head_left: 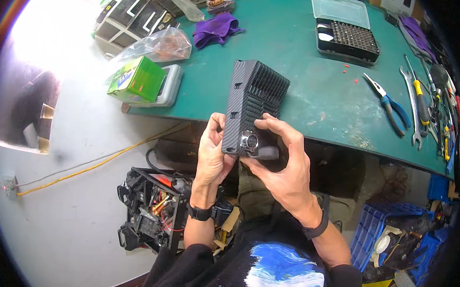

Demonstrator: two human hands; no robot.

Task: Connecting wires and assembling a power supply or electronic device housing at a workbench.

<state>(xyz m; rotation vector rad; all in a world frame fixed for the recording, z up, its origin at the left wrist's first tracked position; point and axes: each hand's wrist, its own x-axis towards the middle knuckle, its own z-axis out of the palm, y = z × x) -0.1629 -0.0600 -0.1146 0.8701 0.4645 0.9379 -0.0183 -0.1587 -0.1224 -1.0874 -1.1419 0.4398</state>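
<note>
In the head view, I watch both bare hands working at the near edge of a green table [314, 103]. The left hand [212, 155] grips the near left corner of a black finned casing [242, 105], its fingertips curled against the patterned side wall. The right hand [291, 169] takes the same near end from the right: I see its forefinger laid on the ribs and its thumb low by the bottom edge, with a round metal connector [251, 140] between them. The casing is tilted, its far end reaching over the tabletop.

On the table's far left I have a green box [140, 80] leaning on a clear container [172, 87], a plastic bag [165, 44] just beyond, and a purple cloth [217, 29] to its right. An open bit case [350, 41] sits far right; nearer, blue-handled pliers [391, 107] lie beside a wrench [410, 108].

Below the table, I make out a black-framed machine [152, 212] to the left, near the left forearm, and a blue crate [372, 229] to the right.
</note>
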